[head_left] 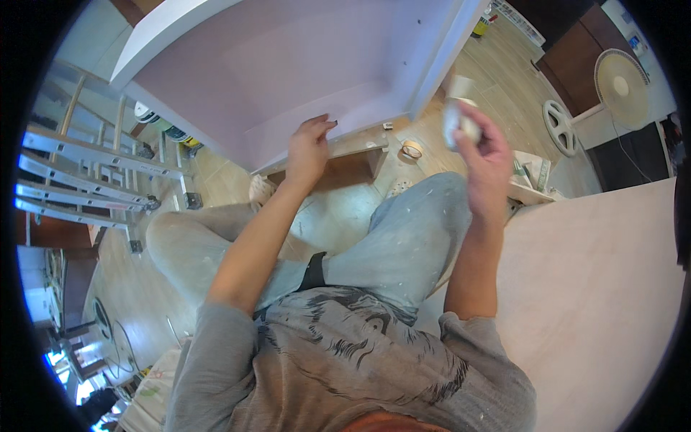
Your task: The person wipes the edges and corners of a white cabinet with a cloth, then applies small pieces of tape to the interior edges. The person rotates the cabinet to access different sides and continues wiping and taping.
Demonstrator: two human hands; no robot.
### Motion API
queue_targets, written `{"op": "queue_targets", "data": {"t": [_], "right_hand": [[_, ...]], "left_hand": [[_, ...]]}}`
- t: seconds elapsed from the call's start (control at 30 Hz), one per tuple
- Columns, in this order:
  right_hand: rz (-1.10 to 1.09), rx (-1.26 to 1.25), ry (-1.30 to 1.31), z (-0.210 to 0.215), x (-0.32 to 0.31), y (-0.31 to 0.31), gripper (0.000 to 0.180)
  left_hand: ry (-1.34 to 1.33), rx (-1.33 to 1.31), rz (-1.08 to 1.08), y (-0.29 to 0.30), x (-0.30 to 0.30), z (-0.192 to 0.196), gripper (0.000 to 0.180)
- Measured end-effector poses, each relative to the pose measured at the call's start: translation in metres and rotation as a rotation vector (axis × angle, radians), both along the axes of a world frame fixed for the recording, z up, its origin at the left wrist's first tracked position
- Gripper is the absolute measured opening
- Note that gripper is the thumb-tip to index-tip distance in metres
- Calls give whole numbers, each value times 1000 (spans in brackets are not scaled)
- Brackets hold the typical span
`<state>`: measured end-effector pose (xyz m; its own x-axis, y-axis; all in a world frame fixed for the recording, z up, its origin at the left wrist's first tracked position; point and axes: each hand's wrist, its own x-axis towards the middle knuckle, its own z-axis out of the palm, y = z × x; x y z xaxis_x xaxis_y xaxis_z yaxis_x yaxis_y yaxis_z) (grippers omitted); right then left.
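In front of me stands a cabinet (266, 72) with pale lilac inner panels and white edges. My left hand (309, 147) reaches to its lower part, with the fingers bent together. A small dark spot shows at the fingertips; what it is I cannot make out. My right hand (484, 147) is raised beside the cabinet's right edge, closed on a whitish roll (468, 129). The roll is blurred, so its exact kind is unclear. A tan roll of tape (412, 149) lies on the floor between the hands, near the cabinet's base.
An aluminium ladder (108, 165) stands at the left, with bottles (162, 124) behind it. A white fan (620, 83) is at the far right. A large pale board (597, 288) lies to my right. Beyond my right hand, a tray-like board (531, 193) carries small items.
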<state>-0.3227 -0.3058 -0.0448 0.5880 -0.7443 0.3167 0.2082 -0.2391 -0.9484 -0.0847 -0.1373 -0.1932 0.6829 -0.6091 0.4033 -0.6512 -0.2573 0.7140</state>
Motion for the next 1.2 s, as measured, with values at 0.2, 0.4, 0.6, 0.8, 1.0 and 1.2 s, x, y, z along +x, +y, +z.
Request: {"op": "queue_targets", "data": {"t": [0.2,0.4,0.6,0.8,1.0,1.2], "right_hand": [[531,-40,114,-43,49,72,26],[751,171,48,-54,60,105,20],[861,200,83,-55,65,129,27],[853,-181,127,-62,63,145,29],[841,-311,197,-61,51,160,30],[913,-417,-7,-67,44,159,45]], "left_hand": [[1345,-554,204,129,-58,33,28],[1537,-806,120,213,-114,46,26],[1492,-888,-99,215,-115,70,21],[1478,-787,-98,195,-114,96,17],[1501,-748,-19,179,-109,68,23],[1624,-769,110,157,-109,68,21]]}}
